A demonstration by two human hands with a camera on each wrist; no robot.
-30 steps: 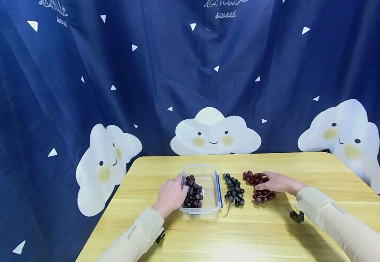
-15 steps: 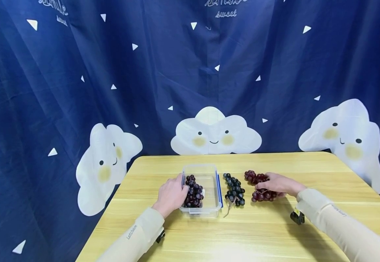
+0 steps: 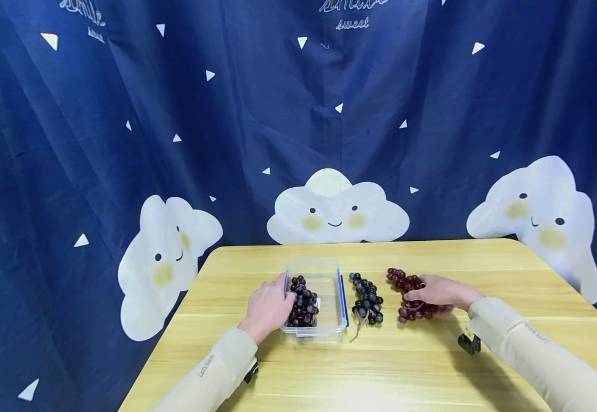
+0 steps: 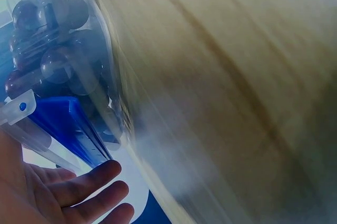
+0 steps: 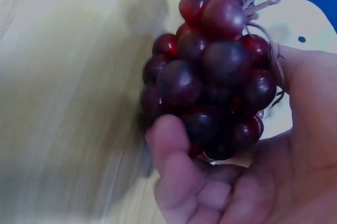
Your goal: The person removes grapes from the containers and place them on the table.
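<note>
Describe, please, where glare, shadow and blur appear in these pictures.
Head view: white glare on the table near the bottom edge, shadow below the right sleeve; left wrist view: hazy, wood grain blurred; right wrist view: small highlights on the red grapes.

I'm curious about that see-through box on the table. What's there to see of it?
The clear box looks like plastic: rectangular, with a rim and a blue flap along its right side. No lid shows on top. It sits flat on the wooden table, left of the blackish bunch. Dark purple grapes lie inside along its left wall, where the left hand grips it. The left wrist view shows another blue flap near the fingers.
</note>
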